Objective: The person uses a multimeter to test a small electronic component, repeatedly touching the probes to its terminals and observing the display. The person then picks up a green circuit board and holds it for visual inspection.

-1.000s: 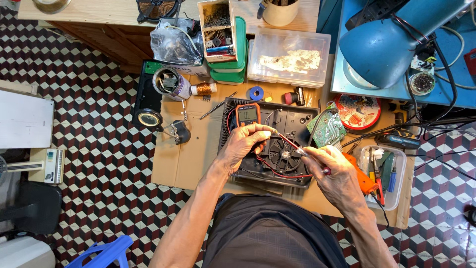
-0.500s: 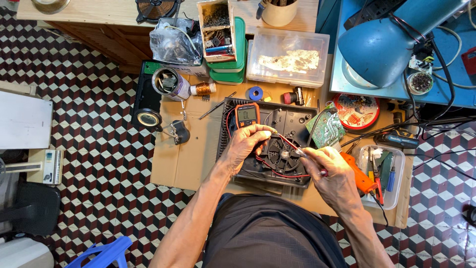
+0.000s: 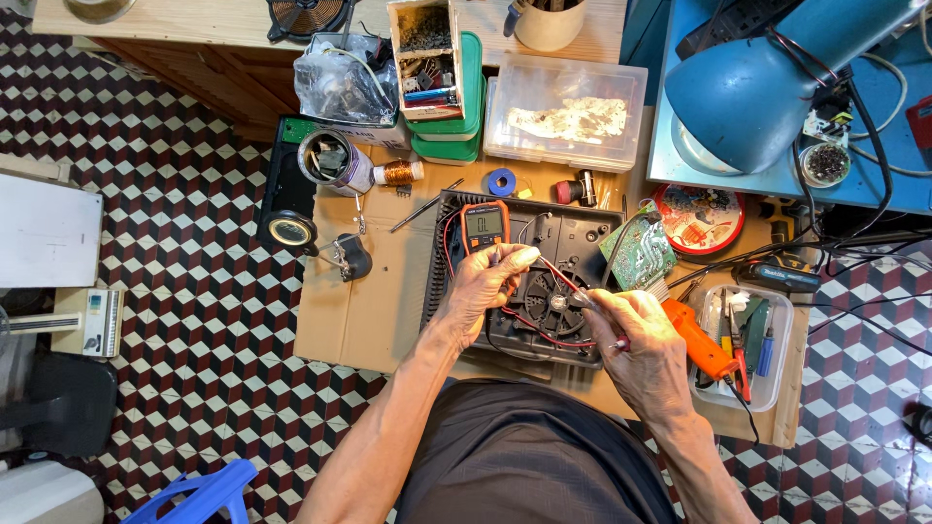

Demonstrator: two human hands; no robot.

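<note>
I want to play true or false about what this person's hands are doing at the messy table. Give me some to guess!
1. The left hand rests by an orange meter. True.
2. The right hand holds a hammer. False: it holds a thin red probe over the fan.
3. A blue lamp stands at the upper right. True.
4. The green circuit board lies on the floor. False: it sits on the table, right of the black unit.
5. The clear bin stands behind the black unit. True.
6. The floor is plain grey. False: it has a red, black and white cube pattern.
</note>
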